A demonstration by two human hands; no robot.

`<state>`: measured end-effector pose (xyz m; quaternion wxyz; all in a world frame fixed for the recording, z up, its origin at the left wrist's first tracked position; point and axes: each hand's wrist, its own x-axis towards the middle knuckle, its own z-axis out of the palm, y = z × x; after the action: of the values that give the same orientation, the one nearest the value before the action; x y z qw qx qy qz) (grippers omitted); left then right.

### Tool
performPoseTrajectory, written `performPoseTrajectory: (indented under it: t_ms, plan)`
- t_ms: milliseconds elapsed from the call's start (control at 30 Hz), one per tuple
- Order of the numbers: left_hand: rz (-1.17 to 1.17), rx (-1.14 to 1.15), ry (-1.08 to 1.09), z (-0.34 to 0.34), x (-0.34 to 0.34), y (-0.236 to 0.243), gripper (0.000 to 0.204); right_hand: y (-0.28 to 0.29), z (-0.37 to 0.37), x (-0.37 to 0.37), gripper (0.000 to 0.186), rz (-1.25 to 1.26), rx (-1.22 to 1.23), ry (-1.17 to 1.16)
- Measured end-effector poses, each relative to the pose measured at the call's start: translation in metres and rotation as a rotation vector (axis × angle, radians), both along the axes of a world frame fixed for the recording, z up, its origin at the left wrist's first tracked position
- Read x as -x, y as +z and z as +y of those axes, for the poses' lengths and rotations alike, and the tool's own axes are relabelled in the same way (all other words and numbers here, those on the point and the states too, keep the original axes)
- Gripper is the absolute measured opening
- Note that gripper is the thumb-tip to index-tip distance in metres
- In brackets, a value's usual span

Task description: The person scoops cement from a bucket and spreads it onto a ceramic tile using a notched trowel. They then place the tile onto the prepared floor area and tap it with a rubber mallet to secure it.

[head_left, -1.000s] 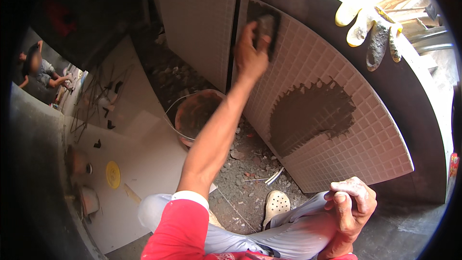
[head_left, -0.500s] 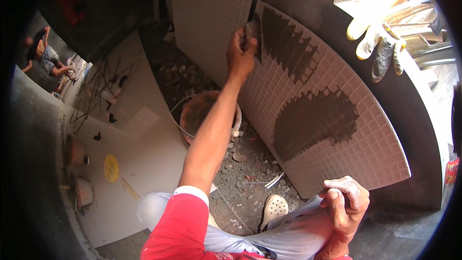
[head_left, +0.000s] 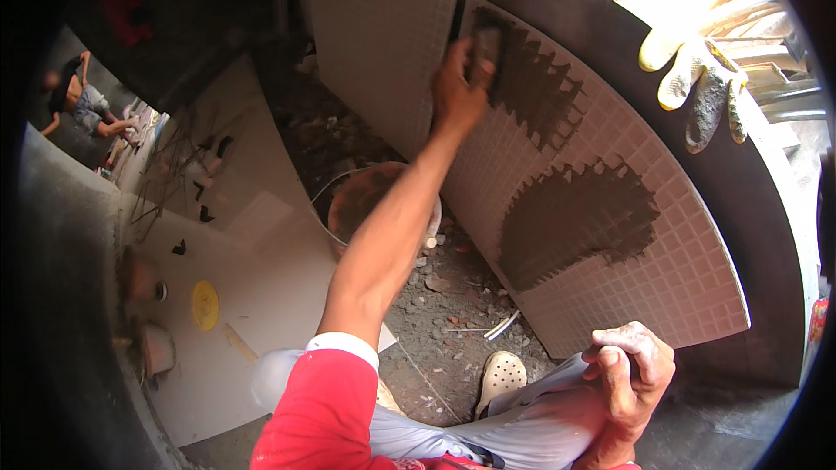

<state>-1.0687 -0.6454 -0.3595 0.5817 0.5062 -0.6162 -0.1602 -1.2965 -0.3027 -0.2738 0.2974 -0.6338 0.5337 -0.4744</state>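
L grip (head_left: 459,97) wrapped round dark hand tool (head_left: 489,36); R grip (head_left: 630,372) part-curled, contents unclear. Uneven press. could leave mortar (head_left: 575,222) patchy on gridded tile (head_left: 662,300).

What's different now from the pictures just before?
Since a second ago, the upper grey patch has spread down and right across the gridded tile. Half a second ago the left hand was at the tile's left edge; now it has moved right, back over that patch, with the dark tool. Nothing was visibly grabbed or let go. The lower patch and curled right hand look the same.
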Motion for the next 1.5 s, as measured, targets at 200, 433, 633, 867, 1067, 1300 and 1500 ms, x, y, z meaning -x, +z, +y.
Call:
performPoseTrajectory:
  t_ms: [200,433,633,867,1067,1300,1500]
  plan:
    - [0.049,0.097,-0.18,0.055,0.013,-0.012,0.053,-0.005,-0.008,-0.01,0.017,0.061,0.003,0.062]
    - [0.049,-0.018,-0.053,-0.001,-0.017,0.009,0.052,0.002,0.005,-0.003,0.018,0.017,-0.05,0.009]
    - [0.054,-0.055,-0.165,0.068,0.036,0.002,0.057,0.004,0.009,0.002,0.02,0.028,0.039,0.023]
    - [0.053,0.061,-0.217,0.157,0.116,0.002,0.049,0.006,0.017,0.009,0.014,-0.023,0.095,0.077]
    - [0.014,0.214,-0.325,0.226,0.17,0.006,0.047,0.01,0.033,0.011,0.015,0.009,0.116,0.066]
    - [0.049,0.257,-0.539,0.275,0.183,-0.001,0.056,0.013,0.039,0.006,0.016,0.048,0.231,0.059]
    - [0.14,0.012,-0.159,0.209,0.112,-0.02,0.049,0.013,0.041,0.004,0.016,-0.019,0.277,0.071]
